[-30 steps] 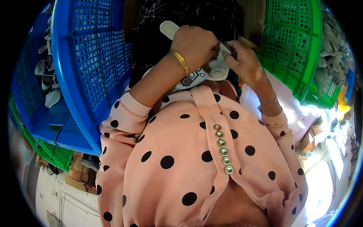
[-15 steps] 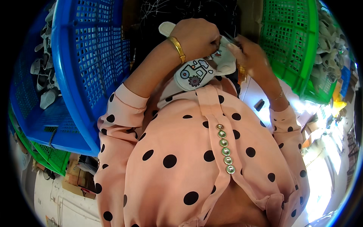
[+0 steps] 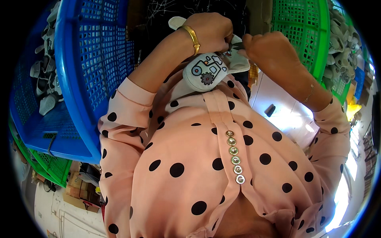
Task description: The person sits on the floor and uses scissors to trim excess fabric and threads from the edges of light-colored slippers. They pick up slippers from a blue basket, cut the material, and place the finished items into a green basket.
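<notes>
My left hand [image 3: 212, 33], with a gold bangle at its wrist, is closed on small white fabric shoes held over my lap. One white shoe [image 3: 205, 72] faces me with a printed tractor and a dark gear on its rounded toe. Beside it, a second white piece [image 3: 239, 62] shows part of another print. A pale rounded end [image 3: 176, 22] pokes out beyond my left wrist. My right hand [image 3: 272, 49] is closed just right of the shoes, around a small dark pointed tool [image 3: 240, 46]. Most of that tool is hidden in my fingers.
A blue plastic basket [image 3: 77, 79] stands close on my left, with several white shoes [image 3: 48, 104] beyond its wall. To the right is a green basket [image 3: 303, 33], with many white shoes [image 3: 343, 49] past it. Loose threads lie on a dark surface ahead. A small dark object [image 3: 270, 110] rests on the pale floor.
My right hand has turned over so its back shows, and its elbow has swung outward to the right. My left hand and the shoes have shifted only slightly.
</notes>
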`<action>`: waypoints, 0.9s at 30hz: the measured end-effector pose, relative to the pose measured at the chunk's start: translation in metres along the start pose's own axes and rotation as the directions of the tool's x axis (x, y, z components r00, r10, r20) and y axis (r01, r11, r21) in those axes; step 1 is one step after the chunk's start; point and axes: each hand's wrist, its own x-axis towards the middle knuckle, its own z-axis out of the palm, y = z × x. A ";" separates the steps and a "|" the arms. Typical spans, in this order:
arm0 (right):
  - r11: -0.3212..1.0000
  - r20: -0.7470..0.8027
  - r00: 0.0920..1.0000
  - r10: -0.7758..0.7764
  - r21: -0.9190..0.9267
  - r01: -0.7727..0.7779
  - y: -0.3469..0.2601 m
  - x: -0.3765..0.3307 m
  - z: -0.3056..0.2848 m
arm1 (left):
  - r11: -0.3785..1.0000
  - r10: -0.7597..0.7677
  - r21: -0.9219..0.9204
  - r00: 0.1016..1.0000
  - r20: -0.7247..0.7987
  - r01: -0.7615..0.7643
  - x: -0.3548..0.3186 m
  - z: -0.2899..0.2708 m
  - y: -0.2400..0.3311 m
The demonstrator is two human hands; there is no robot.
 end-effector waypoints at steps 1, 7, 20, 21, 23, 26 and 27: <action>1.000 0.010 1.000 -0.005 0.004 0.005 -0.001 0.001 0.003 | 1.000 0.001 -0.002 1.000 0.007 -0.001 0.001 0.000 0.000; 0.995 0.157 0.987 -0.021 -0.090 0.035 -0.003 0.007 0.009 | 1.000 -0.019 -0.021 0.999 0.034 0.019 0.003 0.000 0.001; 0.988 0.181 0.983 -0.043 -0.139 0.069 -0.002 0.012 0.022 | 0.994 -0.094 -0.045 0.992 0.085 0.098 0.005 0.005 -0.003; 0.985 0.178 0.983 -0.046 -0.154 0.074 -0.002 0.013 0.022 | 0.994 -0.093 -0.043 0.992 0.084 0.097 0.005 0.005 -0.003; 0.980 0.177 0.983 -0.048 -0.184 0.081 -0.004 0.012 0.024 | 0.995 -0.085 -0.040 0.993 0.082 0.088 0.005 0.003 -0.001; 0.956 0.205 0.978 -0.049 -0.274 0.106 -0.007 0.011 0.029 | 0.996 -0.073 -0.036 0.994 0.082 0.076 0.005 0.002 0.001; 0.954 0.202 0.978 -0.053 -0.278 0.109 -0.009 0.011 0.030 | 0.997 -0.067 -0.032 0.995 0.076 0.069 0.004 0.003 0.001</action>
